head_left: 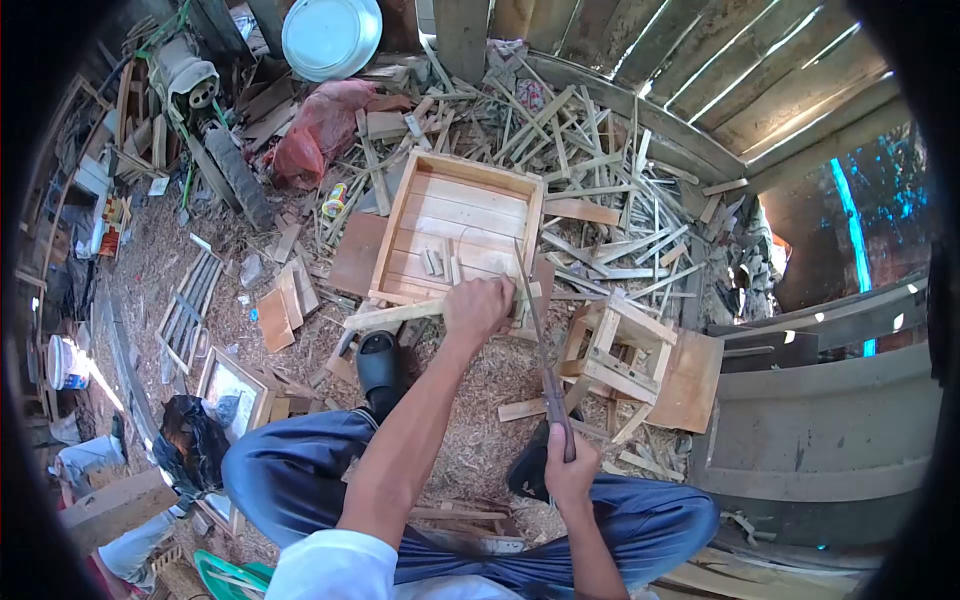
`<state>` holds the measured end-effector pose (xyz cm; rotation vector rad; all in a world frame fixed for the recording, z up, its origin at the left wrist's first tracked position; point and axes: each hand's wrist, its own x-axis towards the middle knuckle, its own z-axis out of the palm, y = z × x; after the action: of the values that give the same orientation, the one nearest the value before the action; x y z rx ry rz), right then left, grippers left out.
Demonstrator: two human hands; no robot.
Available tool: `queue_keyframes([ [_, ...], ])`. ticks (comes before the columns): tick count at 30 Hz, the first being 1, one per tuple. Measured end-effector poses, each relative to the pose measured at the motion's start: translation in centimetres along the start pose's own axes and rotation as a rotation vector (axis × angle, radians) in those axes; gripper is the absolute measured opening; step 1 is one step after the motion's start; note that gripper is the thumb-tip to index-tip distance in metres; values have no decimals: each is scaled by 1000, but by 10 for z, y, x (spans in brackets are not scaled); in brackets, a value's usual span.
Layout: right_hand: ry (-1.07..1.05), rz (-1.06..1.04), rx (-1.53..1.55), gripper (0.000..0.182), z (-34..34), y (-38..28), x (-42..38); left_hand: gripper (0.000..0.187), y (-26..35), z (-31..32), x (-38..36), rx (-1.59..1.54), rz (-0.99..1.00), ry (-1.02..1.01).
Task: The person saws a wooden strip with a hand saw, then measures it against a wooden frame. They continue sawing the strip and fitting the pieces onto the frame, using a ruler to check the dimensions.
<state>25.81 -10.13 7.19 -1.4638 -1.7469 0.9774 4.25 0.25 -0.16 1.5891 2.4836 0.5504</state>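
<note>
My left hand (pixel 480 305) is closed over a pale wood strip (pixel 395 316), pressing it down across the near edge of a shallow wooden box (pixel 415 225). Several short cut pieces of wood (pixel 440 263) lie inside the box. In my right hand (pixel 571 464) is the brown handle of a handsaw (pixel 542 350). Its long narrow blade, seen nearly edge-on, points away from me and crosses the strip near its right end, just beside my left fingers.
A small wooden stool-like frame (pixel 625 360) stands right of the saw. Thin offcuts (pixel 600 240) are heaped behind the box, near a red plastic bag (pixel 318 130) and a pale basin (pixel 331 38). A framed pane (pixel 232 390) leans at left. Another person's legs (pixel 140 545) show lower left.
</note>
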Motion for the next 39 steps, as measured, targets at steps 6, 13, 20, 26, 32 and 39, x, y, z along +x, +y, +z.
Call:
queue_keyframes([
  [6, -16, 22, -70, 32, 40, -12, 66, 55, 2, -3, 9, 0, -15, -21],
  [13, -39, 97, -36, 27, -13, -3, -4, 54, 1, 1, -3, -20, -23, 19],
  [20, -94, 25, -81, 39, 28, 4, 53, 54, 0, 2, -7, -50, -14, -97],
  [26, -70, 26, -108, 31, 10, 21, 13, 55, -1, 2, 4, -49, -15, 3],
  [32, -35, 21, -66, 32, 14, -1, 12, 55, -5, -6, 5, -58, 32, 37],
  [39, -78, 8, -61, 36, 8, -2, 9, 56, -6, -9, 3, -59, 59, 54],
])
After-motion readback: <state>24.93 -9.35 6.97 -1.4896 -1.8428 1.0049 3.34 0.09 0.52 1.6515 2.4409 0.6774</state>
